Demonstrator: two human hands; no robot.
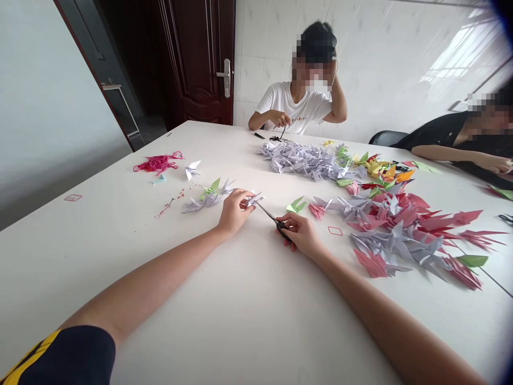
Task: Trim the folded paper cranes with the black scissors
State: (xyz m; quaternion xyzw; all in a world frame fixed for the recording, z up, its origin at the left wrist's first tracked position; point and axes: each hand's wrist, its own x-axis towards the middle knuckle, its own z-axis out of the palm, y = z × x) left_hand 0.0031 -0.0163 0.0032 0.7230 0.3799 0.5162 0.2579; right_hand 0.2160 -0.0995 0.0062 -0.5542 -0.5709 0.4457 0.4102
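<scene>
My left hand point(234, 210) pinches a small lilac paper crane point(254, 199) just above the white table point(224, 315). My right hand point(300, 231) grips black scissors point(272, 218), whose blades point up-left and touch the crane. A few strung lilac and green cranes point(208, 195) lie just left of my left hand. A loose green crane point(296, 205) and a pink one point(317, 210) sit just beyond my right hand.
A big heap of lilac, pink and red cranes point(401, 230) spreads at the right, a lilac pile point(300, 159) farther back. Pink string point(158, 162) lies far left. One person point(298, 104) sits across the table, another point(465, 144) at the right.
</scene>
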